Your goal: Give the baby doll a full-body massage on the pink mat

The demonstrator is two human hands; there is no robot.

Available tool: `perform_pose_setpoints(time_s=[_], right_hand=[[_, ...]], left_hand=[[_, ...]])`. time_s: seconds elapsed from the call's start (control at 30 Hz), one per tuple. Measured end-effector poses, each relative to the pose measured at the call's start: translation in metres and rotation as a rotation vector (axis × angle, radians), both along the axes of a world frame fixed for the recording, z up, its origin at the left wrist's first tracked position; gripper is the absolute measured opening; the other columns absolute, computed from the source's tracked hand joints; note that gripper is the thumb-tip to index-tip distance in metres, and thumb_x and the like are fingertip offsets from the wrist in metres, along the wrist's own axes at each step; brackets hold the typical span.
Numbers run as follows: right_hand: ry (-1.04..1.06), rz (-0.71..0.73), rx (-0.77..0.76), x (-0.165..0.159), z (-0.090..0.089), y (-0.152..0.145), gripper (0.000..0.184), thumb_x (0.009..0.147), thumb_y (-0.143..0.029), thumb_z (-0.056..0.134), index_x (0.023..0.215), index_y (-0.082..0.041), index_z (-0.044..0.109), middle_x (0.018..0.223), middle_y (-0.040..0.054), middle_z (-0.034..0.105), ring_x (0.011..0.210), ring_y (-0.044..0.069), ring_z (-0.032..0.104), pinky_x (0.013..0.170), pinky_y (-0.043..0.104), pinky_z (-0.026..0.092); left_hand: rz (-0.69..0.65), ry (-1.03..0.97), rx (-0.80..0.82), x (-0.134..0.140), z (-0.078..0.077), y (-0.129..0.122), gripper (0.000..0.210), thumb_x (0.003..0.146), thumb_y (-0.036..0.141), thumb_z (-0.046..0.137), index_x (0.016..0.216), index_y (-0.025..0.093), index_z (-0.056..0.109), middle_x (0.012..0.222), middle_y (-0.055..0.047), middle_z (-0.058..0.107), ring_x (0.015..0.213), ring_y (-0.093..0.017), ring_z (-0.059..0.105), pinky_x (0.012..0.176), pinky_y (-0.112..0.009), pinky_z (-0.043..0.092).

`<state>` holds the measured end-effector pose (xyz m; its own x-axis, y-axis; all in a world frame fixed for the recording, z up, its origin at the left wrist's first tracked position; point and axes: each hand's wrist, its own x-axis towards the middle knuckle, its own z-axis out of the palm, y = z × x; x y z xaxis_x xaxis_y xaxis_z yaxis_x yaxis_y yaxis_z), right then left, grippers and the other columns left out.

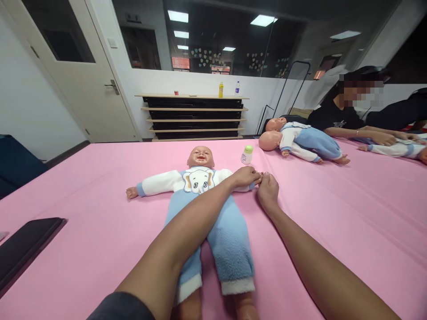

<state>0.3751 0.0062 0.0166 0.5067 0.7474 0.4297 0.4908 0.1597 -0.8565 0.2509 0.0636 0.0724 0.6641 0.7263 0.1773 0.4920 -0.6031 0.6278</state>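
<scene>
A baby doll (pixel 230 235) lies on its back on the pink-covered table (pixel 100 249), its head away from me. It wears a white top with an elephant face and light blue trousers. My left hand (pixel 246 176) reaches across its body, fingers closed round the doll's wrist on the right side of the view. Against the doll's hand, my right hand (pixel 268 189) is closed, thumb and fingers pinching the small doll fingers. Most of that doll hand is hidden by my fingers. Just beyond my hands stands a small white jar (pixel 247 155) with a green lid.
Two more dolls (pixel 310 140) lie at the far right. Beside them a person in black (pixel 343 115) handles another doll (pixel 396 149). A black flat case (pixel 30 244) rests at the left edge. Behind the table is a stack of boards (pixel 196 109) with bottles on top.
</scene>
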Motion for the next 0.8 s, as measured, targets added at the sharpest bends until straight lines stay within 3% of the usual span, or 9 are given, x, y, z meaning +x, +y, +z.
perform_pose_setpoints(time_s=[0.1,0.27,0.4,0.5,0.63,0.8], right_hand=[[-0.036,0.011,0.013,0.000,0.000,-0.001,0.041,0.091,-0.053,0.040,0.085,-0.018,0.061,0.091,0.0089,0.068,0.079,0.020,0.058,0.073,0.030,0.041],[-0.160,-0.104,-0.090,0.010,-0.005,0.008,0.049,0.092,-0.053,0.037,0.070,-0.017,0.061,0.070,0.0093,0.064,0.066,0.021,0.053,0.064,0.033,0.035],[-0.063,-0.048,-0.081,0.012,-0.005,0.010,0.057,0.094,-0.058,0.032,0.076,-0.015,0.065,0.073,0.0105,0.066,0.069,0.021,0.056,0.064,0.033,0.037],[-0.023,-0.028,-0.078,0.011,-0.005,0.008,0.058,0.094,-0.059,0.031,0.077,-0.015,0.065,0.074,0.0095,0.066,0.068,0.021,0.057,0.064,0.033,0.038],[-0.021,-0.004,-0.072,0.014,-0.008,0.010,0.048,0.088,-0.059,0.045,0.077,-0.016,0.064,0.075,0.0075,0.066,0.068,0.020,0.055,0.063,0.031,0.039],[-0.055,-0.057,-0.202,0.019,-0.009,0.014,0.049,0.084,-0.061,0.049,0.066,-0.017,0.061,0.063,0.0073,0.063,0.059,0.020,0.053,0.058,0.032,0.036]], left_hand=[[0.037,0.010,-0.005,0.002,-0.002,-0.001,0.046,0.093,0.041,0.034,0.086,0.010,0.067,0.084,-0.011,0.069,0.074,-0.018,0.061,0.069,-0.027,0.045],[0.061,0.081,0.032,0.005,-0.001,-0.004,0.044,0.092,0.045,0.039,0.083,0.012,0.066,0.094,-0.013,0.070,0.087,-0.020,0.062,0.075,-0.028,0.045],[0.030,0.130,-0.017,0.007,0.000,-0.005,0.044,0.089,0.052,0.039,0.082,0.015,0.063,0.089,-0.010,0.069,0.081,-0.020,0.062,0.071,-0.028,0.045],[-0.006,0.118,-0.043,0.004,0.000,-0.007,0.036,0.080,0.050,0.052,0.090,0.016,0.060,0.091,-0.006,0.069,0.078,-0.018,0.061,0.067,-0.027,0.045],[-0.019,0.103,-0.009,-0.002,0.004,-0.011,0.033,0.080,0.044,0.052,0.096,0.017,0.058,0.096,-0.005,0.068,0.083,-0.017,0.060,0.070,-0.025,0.045],[-0.089,0.261,0.091,-0.006,0.008,-0.015,0.031,0.074,0.044,0.061,0.088,0.017,0.060,0.090,-0.005,0.067,0.084,-0.019,0.061,0.073,-0.028,0.046]])
